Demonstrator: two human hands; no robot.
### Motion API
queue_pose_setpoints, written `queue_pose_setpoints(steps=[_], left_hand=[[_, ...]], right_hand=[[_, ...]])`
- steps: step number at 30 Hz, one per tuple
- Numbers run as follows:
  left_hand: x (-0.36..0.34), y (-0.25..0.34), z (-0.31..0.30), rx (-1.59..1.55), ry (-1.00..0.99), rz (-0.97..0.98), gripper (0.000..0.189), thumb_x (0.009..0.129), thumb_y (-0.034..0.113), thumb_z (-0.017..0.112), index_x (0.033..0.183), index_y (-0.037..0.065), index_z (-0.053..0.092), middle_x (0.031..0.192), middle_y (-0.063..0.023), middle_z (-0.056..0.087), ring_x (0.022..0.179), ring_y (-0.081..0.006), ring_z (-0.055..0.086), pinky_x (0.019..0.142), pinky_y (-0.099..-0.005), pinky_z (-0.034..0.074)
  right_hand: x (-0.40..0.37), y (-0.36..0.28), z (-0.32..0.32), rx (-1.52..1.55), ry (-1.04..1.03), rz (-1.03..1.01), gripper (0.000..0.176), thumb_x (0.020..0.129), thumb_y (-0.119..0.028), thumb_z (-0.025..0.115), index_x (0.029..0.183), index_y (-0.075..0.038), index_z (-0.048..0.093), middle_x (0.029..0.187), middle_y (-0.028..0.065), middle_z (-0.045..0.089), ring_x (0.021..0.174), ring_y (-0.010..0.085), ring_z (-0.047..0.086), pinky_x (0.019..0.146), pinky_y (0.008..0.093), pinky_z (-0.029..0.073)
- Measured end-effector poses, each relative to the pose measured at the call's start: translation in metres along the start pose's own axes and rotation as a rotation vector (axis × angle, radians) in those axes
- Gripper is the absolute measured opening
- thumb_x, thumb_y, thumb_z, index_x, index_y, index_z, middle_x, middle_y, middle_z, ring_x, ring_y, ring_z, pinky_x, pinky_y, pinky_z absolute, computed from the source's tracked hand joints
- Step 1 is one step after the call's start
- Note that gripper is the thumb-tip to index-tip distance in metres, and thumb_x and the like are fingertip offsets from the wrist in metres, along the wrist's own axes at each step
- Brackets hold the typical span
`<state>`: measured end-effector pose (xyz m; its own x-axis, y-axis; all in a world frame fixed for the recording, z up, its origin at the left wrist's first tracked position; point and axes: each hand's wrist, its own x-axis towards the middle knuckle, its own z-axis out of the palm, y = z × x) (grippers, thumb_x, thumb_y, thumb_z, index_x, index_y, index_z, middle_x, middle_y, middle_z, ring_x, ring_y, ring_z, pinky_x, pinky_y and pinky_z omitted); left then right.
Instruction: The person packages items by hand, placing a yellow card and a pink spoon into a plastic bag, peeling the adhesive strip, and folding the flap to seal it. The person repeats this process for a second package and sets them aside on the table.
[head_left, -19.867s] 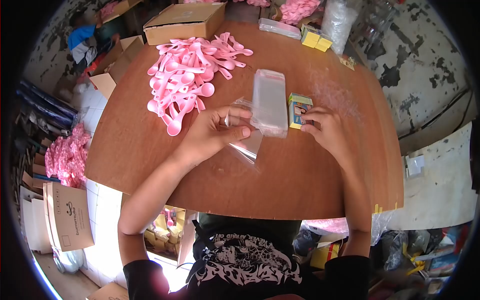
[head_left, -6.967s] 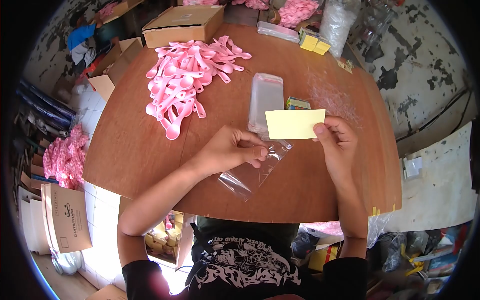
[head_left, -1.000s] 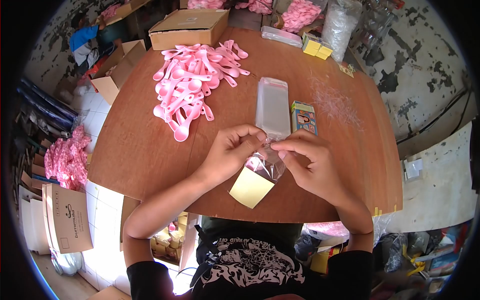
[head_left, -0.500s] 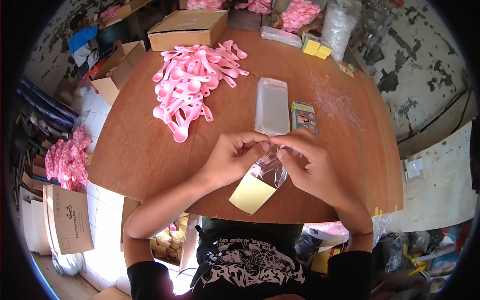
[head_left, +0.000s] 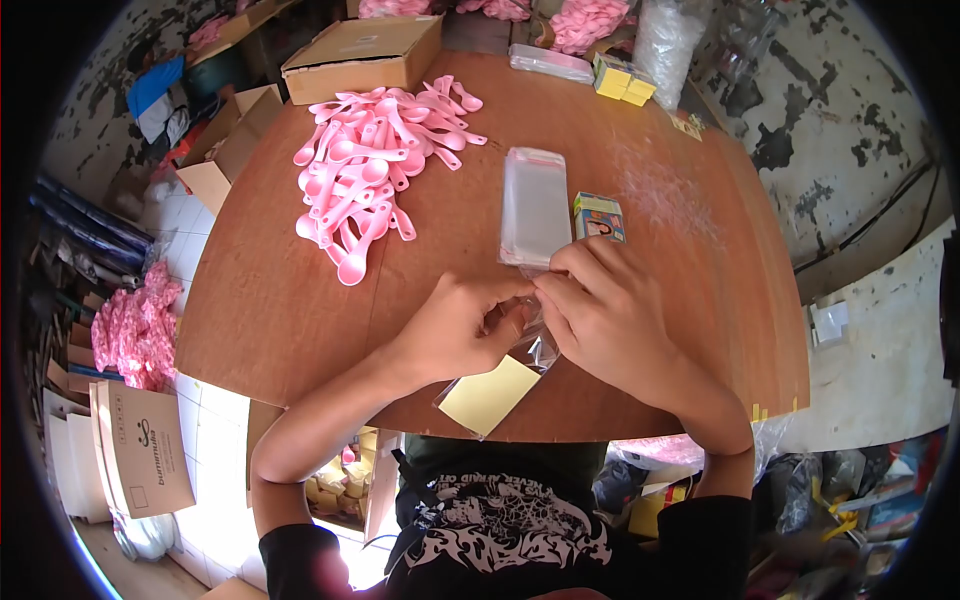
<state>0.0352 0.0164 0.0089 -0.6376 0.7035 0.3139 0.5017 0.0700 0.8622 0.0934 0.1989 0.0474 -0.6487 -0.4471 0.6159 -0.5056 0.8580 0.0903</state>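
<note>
My left hand [head_left: 468, 325] and my right hand [head_left: 612, 318] meet above the table's near edge, fingertips pinched on the upper end of a clear plastic bag [head_left: 541, 352]. A pale yellow card [head_left: 490, 394] fills the bag's lower end, which slants down toward me. My fingers hide most of the bag's upper part. Just beyond them lies a stack of clear plastic bags [head_left: 535, 205]. Right of the stack, near my right hand, sits a small printed box [head_left: 599, 217]. A heap of pink measuring spoons [head_left: 365, 170] spreads over the table's left side.
The brown wooden table [head_left: 690, 310] holds a closed cardboard box [head_left: 362, 55] at the back left. Yellow boxes [head_left: 624, 80] and a clear bundle [head_left: 551, 63] sit at the far edge. Loose clear strips [head_left: 665, 190] lie at right. A person [head_left: 158, 95] is at back left.
My fingertips have moved slightly down and left with the bag, and the right hand's fingers have curled in. The pink seen through the bag earlier is now hidden. The whole view has shifted slightly.
</note>
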Motion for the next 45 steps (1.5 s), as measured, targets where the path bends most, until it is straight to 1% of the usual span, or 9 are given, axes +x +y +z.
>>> queue_pose_setpoints(steps=[3, 5, 12, 19, 21, 24, 27, 31, 45], left_hand=[[0.001, -0.005, 0.001, 0.050, -0.008, 0.082, 0.024, 0.082, -0.005, 0.061, 0.106, -0.003, 0.067, 0.074, -0.0124, 0.068, 0.065, -0.0057, 0.061, 0.056, -0.0235, 0.049], [0.003, -0.002, 0.001, 0.040, 0.002, 0.180, 0.021, 0.080, -0.004, 0.059, 0.099, -0.002, 0.067, 0.076, -0.0170, 0.066, 0.058, -0.0234, 0.064, 0.055, -0.0324, 0.050], [-0.004, -0.014, 0.003, -0.535, 0.010, -0.012, 0.021, 0.094, 0.010, 0.062, 0.110, -0.002, 0.067, 0.088, -0.0090, 0.072, 0.076, -0.0077, 0.064, 0.066, -0.0245, 0.052], [0.003, -0.011, -0.005, -0.598, 0.232, -0.079, 0.027, 0.097, 0.015, 0.057, 0.116, -0.003, 0.064, 0.093, -0.0097, 0.071, 0.083, -0.0130, 0.067, 0.071, -0.0285, 0.058], [0.004, -0.008, -0.006, -0.534, 0.262, -0.116, 0.028, 0.097, 0.016, 0.057, 0.117, -0.003, 0.063, 0.093, -0.0098, 0.071, 0.082, -0.0121, 0.067, 0.071, -0.0280, 0.058], [0.005, -0.016, -0.007, -0.556, 0.260, -0.135, 0.030, 0.097, 0.016, 0.057, 0.119, -0.003, 0.061, 0.092, -0.0100, 0.071, 0.081, -0.0116, 0.067, 0.072, -0.0271, 0.058], [0.006, -0.020, -0.007, -0.553, 0.228, -0.161, 0.031, 0.097, 0.016, 0.057, 0.121, -0.002, 0.059, 0.092, -0.0102, 0.071, 0.082, -0.0108, 0.066, 0.071, -0.0260, 0.057], [0.010, -0.021, -0.005, -0.597, 0.228, -0.152, 0.030, 0.097, 0.016, 0.058, 0.121, -0.001, 0.060, 0.092, -0.0090, 0.070, 0.083, -0.0105, 0.066, 0.070, -0.0257, 0.057], [0.015, -0.041, -0.001, -0.620, 0.084, -0.217, 0.026, 0.091, 0.012, 0.066, 0.112, -0.003, 0.066, 0.101, -0.0103, 0.070, 0.090, -0.0136, 0.067, 0.081, -0.0281, 0.055]], right_hand=[[-0.001, 0.004, 0.003, 0.066, -0.014, -0.001, 0.006, 0.066, -0.004, 0.067, 0.070, -0.006, 0.062, 0.079, 0.0025, 0.053, 0.073, 0.0200, 0.055, 0.061, 0.0335, 0.046], [-0.001, 0.008, 0.005, 0.153, -0.007, 0.027, 0.007, 0.065, -0.002, 0.066, 0.069, -0.006, 0.062, 0.079, 0.0034, 0.054, 0.073, 0.0209, 0.055, 0.060, 0.0335, 0.047], [-0.005, 0.041, -0.006, 1.251, 0.108, 0.522, 0.004, 0.078, -0.002, 0.061, 0.075, -0.002, 0.060, 0.085, 0.0072, 0.061, 0.084, 0.0157, 0.060, 0.070, 0.0309, 0.049], [-0.031, 0.219, -0.036, 1.898, 0.154, 0.529, 0.015, 0.082, -0.010, 0.057, 0.093, -0.003, 0.064, 0.090, 0.0074, 0.063, 0.086, 0.0196, 0.062, 0.077, 0.0383, 0.051], [-0.048, 0.240, -0.002, 0.022, -0.502, 1.004, 0.027, 0.082, -0.009, 0.058, 0.108, -0.005, 0.065, 0.097, 0.0077, 0.066, 0.085, 0.0199, 0.063, 0.076, 0.0365, 0.051], [-0.069, 0.226, 0.036, -0.134, 0.249, 0.946, 0.035, 0.084, -0.010, 0.062, 0.118, -0.008, 0.064, 0.104, 0.0088, 0.067, 0.085, 0.0180, 0.064, 0.078, 0.0338, 0.051], [-0.046, 0.155, 0.023, 0.230, 0.269, 0.573, 0.029, 0.088, -0.014, 0.065, 0.117, -0.006, 0.064, 0.103, 0.0086, 0.068, 0.087, 0.0144, 0.065, 0.080, 0.0302, 0.051], [-0.026, 0.057, 0.010, 1.233, -0.205, 0.678, 0.024, 0.092, -0.009, 0.064, 0.113, 0.002, 0.062, 0.103, 0.0070, 0.066, 0.096, 0.0120, 0.063, 0.085, 0.0254, 0.051], [-0.038, 0.027, 0.028, 1.282, 0.005, 0.783, 0.013, 0.092, -0.003, 0.062, 0.103, 0.005, 0.063, 0.096, 0.0080, 0.067, 0.090, 0.0112, 0.065, 0.081, 0.0241, 0.052]])
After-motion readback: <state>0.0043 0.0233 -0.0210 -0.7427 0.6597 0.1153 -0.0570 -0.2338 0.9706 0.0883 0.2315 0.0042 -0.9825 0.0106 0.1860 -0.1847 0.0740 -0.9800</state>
